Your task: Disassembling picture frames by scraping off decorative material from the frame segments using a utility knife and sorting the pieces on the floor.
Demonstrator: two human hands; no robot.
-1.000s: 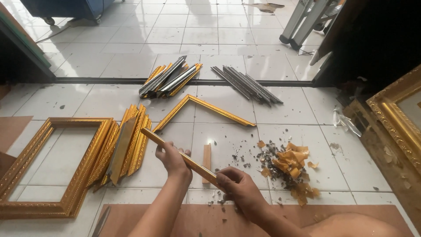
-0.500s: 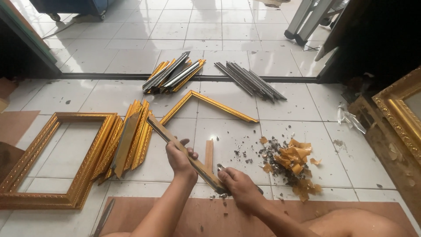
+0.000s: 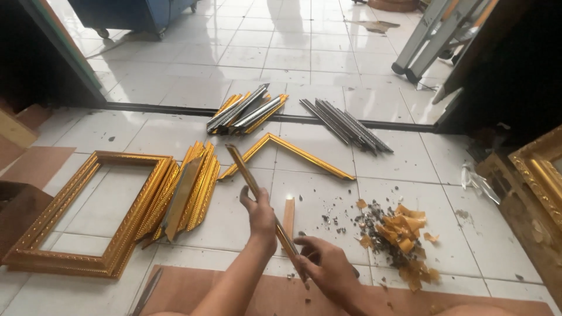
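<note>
— Moulding [image 3: 249,175]: a long, thin strip of frame stock, gold on its face and darker on the back. It runs from my lap up and away to the left, over the floor [image 3: 328,193].

— How will it handle?

— Light, I'd judge, and stiff enough to keep straight when held at one end, though so narrow a strip would likely snap if levered. The gilt face looks as if it would scuff, so I'd grip the plain edges, near the low end.

— And your hands?

— My left hand [image 3: 261,215] is closed round the strip about midway, thumb up. My right hand [image 3: 325,266] is curled round the low end, fingers bent; whether it also pinches some small tool I cannot tell.

— What lies around?

— One view only, from my head. To the left a finished frame [image 3: 76,210], with a stack of gold strips [image 3: 193,187] leaning just beside it. Beyond my strip, a joined corner [image 3: 293,152], then two bundles [image 3: 246,108] by the door track. A short wood block [image 3: 288,216] lies near my left hand, and to the right a heap of scraps [image 3: 401,234].
</note>
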